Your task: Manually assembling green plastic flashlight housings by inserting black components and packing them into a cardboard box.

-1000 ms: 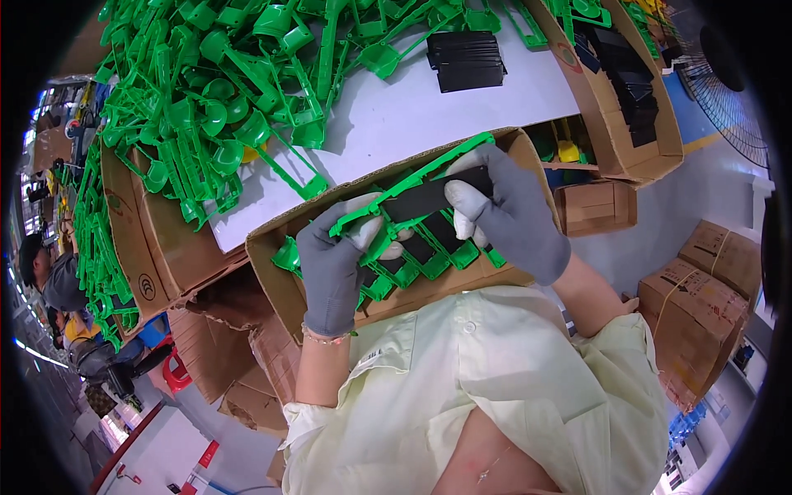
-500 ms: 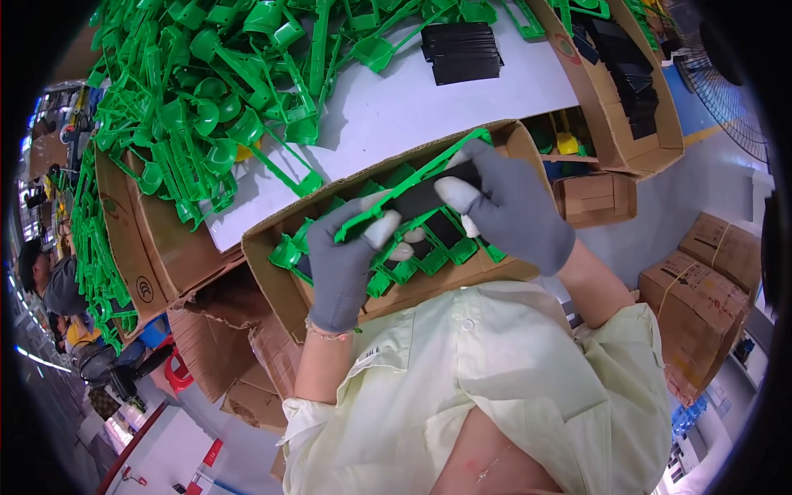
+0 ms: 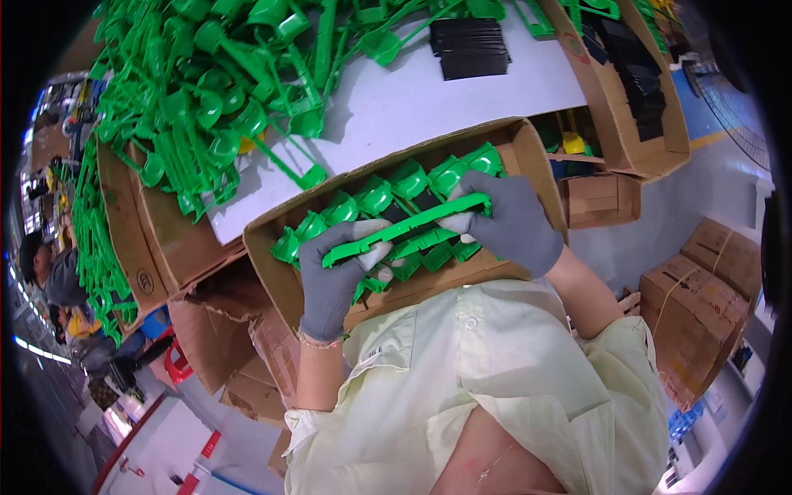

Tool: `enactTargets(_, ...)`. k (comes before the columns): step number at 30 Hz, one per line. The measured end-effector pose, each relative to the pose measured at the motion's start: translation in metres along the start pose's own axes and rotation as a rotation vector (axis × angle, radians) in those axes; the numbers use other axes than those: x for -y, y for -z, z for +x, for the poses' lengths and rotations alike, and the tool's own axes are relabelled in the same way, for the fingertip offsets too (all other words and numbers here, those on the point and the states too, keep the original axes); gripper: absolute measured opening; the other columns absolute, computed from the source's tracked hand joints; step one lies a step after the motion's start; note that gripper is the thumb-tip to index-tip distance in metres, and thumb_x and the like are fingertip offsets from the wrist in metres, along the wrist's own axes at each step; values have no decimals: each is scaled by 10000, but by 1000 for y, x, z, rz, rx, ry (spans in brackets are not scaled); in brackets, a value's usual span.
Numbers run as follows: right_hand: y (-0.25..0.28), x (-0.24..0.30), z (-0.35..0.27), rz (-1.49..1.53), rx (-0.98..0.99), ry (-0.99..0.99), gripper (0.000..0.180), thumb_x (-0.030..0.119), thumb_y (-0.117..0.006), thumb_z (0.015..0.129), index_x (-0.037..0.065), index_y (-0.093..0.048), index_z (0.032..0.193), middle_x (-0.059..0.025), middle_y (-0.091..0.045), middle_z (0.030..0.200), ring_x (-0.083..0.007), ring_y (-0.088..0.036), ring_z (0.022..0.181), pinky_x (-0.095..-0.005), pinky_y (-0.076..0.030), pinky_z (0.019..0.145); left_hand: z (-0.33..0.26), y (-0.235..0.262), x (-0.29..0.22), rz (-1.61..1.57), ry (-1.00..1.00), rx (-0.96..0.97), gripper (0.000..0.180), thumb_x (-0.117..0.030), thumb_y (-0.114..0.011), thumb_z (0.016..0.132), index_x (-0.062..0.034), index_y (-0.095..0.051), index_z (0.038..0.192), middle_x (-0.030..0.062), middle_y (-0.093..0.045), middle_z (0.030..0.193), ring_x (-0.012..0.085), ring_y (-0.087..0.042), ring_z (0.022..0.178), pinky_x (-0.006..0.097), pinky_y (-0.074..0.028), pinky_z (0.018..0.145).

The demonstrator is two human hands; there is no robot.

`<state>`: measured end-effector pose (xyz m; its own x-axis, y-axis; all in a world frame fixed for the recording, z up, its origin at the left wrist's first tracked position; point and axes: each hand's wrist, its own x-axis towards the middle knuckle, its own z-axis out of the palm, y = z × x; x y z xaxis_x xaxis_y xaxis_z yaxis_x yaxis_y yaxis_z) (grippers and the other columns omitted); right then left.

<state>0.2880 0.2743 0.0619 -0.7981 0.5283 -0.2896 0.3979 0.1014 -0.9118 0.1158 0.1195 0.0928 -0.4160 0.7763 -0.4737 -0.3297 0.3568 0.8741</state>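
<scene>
Two grey-gloved hands grip a long green plastic strip (image 3: 404, 227) at its two ends: the left hand (image 3: 334, 276) is clenched on the lower end at about 8 o'clock from the strip's middle, the right hand (image 3: 511, 219) pinches the upper end at about 2 o'clock, so the strip runs tilted across the mouth of an open cardboard box (image 3: 280, 285). The strip lies just above the box's load, a packed layer of green plastic parts (image 3: 388, 194) with round cup-like heads; roughly eight heads show along the far row, and more lie beneath the hands where an exact count cannot be made. The box sits against the person's pale yellow smock (image 3: 487, 379), at 6 o'clock from the grip. At 12 o'clock stretches a white tabletop (image 3: 396, 103), with one stack of black flat pieces (image 3: 469, 49) on it. At 10 o'clock a large heap of loose green parts (image 3: 223, 91), too tangled to count, spills over the table and into a second cardboard box (image 3: 136, 239). At 2 o'clock a third open box holds more black pieces (image 3: 631, 62). At 4 o'clock two closed brown cartons (image 3: 701, 297) stand on the floor. At 9 o'clock, well apart, another person (image 3: 54, 272) bends at a neighbouring station.
</scene>
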Motion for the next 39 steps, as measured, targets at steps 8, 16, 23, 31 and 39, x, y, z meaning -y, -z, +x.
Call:
enactTargets(8, -36, -8, 11, -479, 70, 587, 356, 313, -705, 749, 139, -591, 1038, -42, -608, 1118, -247, -572, 1044, -348, -477, 839, -39, 96, -47, 358, 194, -144, 240, 43, -606, 777, -9, -535, 1000, 76, -596, 899, 131, -620, 714, 230, -533, 575)
enactTargets(16, -133, -14, 89, -599, 441, 1289, 402, 365, -652, 752, 224, -561, 1117, -12, -431, 1372, -224, -318, 1334, -500, -187, 1109, -5, 140, -51, 763, 433, -21, 216, 3, -662, 727, 21, -584, 927, 49, -584, 667, 106, -576, 533, 239, -453, 462)
enactTargets(23, -139, -38, 85, -738, 435, 1128, 439, 500, -532, 828, 280, -554, 1207, -21, -467, 1342, -234, -316, 1336, -585, -104, 1094, 8, 122, 15, 1405, -44, -232, 259, -118, -657, 743, -65, -555, 975, 194, -640, 814, 385, -617, 780, 472, -486, 663)
enactTargets(31, -131, -38, 67, -769, 327, 1027, 477, 494, -568, 802, 202, -566, 1179, -23, -488, 1315, -259, -350, 1309, -590, -150, 1079, 16, 106, 46, 1345, -39, -567, 222, -116, -581, 811, -51, -538, 1019, 236, -630, 863, 416, -613, 782, 486, -490, 668)
enactTargets(39, -50, 21, 57, -572, 56, 875, 301, 354, -657, 759, 132, -622, 959, -36, -587, 1108, -249, -529, 1092, -424, -392, 931, 9, 94, -7, 1455, -317, -771, 303, -233, -664, 785, -121, -588, 1056, 110, -634, 966, 332, -620, 807, 409, -508, 675)
